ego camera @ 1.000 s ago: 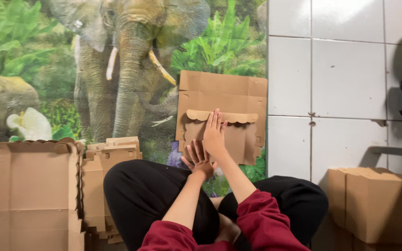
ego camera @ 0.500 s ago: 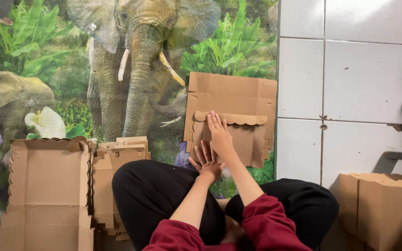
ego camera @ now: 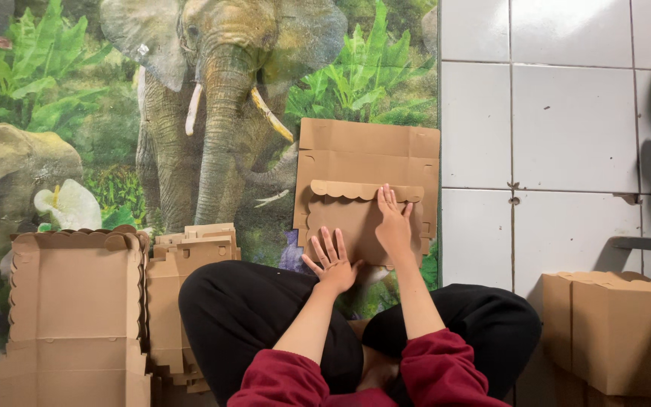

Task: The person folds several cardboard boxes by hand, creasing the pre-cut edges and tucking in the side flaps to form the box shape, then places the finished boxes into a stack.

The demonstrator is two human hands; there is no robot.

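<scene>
Flat box blank point(ego camera: 367, 162) ahead on floor; cardboard stack point(ego camera: 77, 316) left; folded boxes point(ego camera: 619, 332) right.

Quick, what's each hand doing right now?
Left hand: open, fingers spread, flat on the cardboard box blank, holding nothing.
Right hand: open, palm pressed on the blank's scalloped flap.

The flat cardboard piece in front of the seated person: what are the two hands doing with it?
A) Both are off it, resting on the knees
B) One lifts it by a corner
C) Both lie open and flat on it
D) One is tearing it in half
C: the left hand and the right hand both lie spread, palms down, on the flat cardboard piece.
</scene>
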